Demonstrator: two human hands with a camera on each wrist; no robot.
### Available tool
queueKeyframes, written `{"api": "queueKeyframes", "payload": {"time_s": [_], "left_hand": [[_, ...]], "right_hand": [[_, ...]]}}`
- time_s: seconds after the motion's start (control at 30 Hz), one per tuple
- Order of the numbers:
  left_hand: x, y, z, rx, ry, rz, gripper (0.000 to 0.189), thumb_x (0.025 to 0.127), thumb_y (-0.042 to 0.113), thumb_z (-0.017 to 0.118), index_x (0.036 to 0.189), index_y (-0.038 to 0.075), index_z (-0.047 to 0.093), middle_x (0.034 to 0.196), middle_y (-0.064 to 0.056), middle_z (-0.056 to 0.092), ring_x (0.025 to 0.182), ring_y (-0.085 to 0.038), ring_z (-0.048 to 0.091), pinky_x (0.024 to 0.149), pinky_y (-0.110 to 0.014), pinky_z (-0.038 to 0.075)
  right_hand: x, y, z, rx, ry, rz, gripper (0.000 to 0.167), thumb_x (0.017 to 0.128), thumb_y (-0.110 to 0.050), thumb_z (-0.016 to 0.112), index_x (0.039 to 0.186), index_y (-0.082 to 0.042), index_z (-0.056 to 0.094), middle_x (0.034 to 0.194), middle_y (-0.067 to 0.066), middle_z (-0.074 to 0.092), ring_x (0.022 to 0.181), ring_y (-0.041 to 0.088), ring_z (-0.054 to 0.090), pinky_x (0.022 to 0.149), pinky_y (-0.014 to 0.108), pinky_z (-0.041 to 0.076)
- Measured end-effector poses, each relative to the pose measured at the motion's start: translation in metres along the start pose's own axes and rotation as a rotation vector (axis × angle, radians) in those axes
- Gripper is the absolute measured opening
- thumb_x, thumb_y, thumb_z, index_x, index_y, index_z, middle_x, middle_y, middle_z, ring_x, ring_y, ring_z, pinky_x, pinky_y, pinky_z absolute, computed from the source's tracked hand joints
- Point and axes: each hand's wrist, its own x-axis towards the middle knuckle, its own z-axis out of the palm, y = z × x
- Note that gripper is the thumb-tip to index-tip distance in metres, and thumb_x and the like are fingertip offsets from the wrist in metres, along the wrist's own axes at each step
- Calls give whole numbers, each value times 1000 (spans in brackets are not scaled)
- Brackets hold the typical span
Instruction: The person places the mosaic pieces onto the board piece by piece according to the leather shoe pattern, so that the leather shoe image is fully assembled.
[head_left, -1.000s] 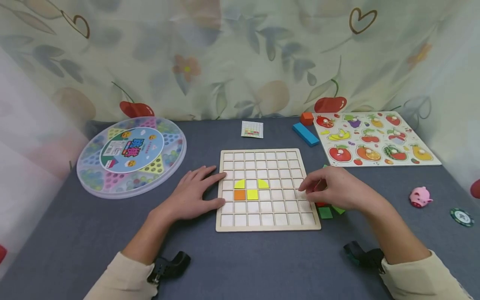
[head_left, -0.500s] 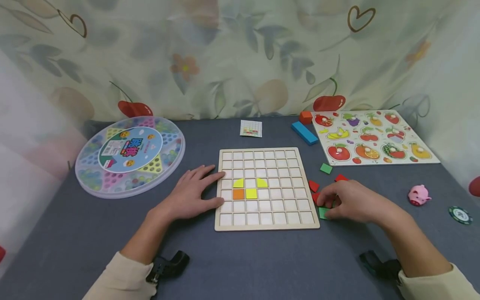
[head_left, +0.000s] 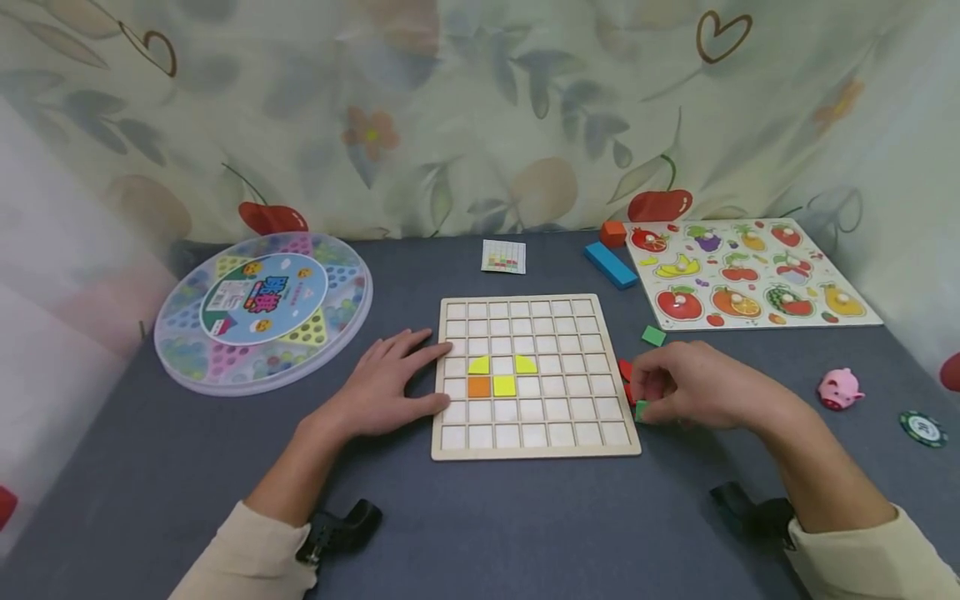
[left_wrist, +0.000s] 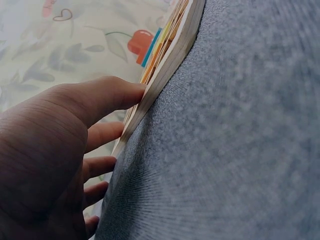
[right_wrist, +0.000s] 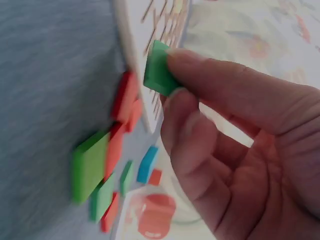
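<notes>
A wooden grid board (head_left: 547, 437) lies on the dark cloth. On it are an orange square tile (head_left: 478, 387), a yellow square tile (head_left: 504, 386) and two yellow quarter-circle tiles (head_left: 526, 365). My left hand (head_left: 386, 387) rests at the board's left side, thumb and forefinger touching its edge, the other fingers spread. Just off the right edge, my right hand (head_left: 697, 387) pinches a green square tile (right_wrist: 159, 70) between thumb and fingertips, above the cloth. Below it in the right wrist view lie red tiles (right_wrist: 124, 97) and more green tiles (right_wrist: 89, 167).
Behind the board lies a small printed card (head_left: 504, 257). A round board-game case (head_left: 352, 333) sits at the left. To the right are a blue block (head_left: 610, 266), an orange block (head_left: 612, 234), a fruit puzzle board (head_left: 795, 323), a pink pig figure (head_left: 839, 390) and a poker chip (head_left: 922, 429).
My right hand has moved from over the board's right edge out to the loose tiles, and has picked up a green square tile. My left hand has stayed at the board's left edge.
</notes>
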Motion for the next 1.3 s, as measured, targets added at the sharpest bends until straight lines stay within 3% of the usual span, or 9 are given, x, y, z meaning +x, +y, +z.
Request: {"api": "queueKeyframes", "payload": {"time_s": [0.37,0.63,0.97,1.3], "left_hand": [[0,1,0,-2,4,-8,75,94,50,68,160,25,42,170,-12,28,159,-41,16,127,-64,8],[1,1,1,-10,-3,8,75,94,51,67,160,26,42,170,-11,27,159,-40,15,127,-63,7],[0,0,1,-12,12,23,72,95,50,66,159,25,44,169,-13,30,159,-41,17,127,-65,9],[-1,1,0,-9,18,17,73,94,50,67,159,25,44,169,-12,29,159,-41,17,127,-64,9]], "right_hand": [[33,-45,5,146,28,-121,10,90,-15,79,97,-11,74,79,2,67,65,16,61,64,32,56],[69,-73,27,235,-33,-193,5,92,-9,76,96,-10,76,79,2,70,67,17,65,70,34,58],[99,-105,47,148,-69,-214,11,88,-2,73,89,-12,77,75,-1,67,64,12,61,68,29,52],[102,-118,61,12,29,-136,17,87,0,74,79,-15,77,72,-4,67,68,14,58,64,27,49]]}}
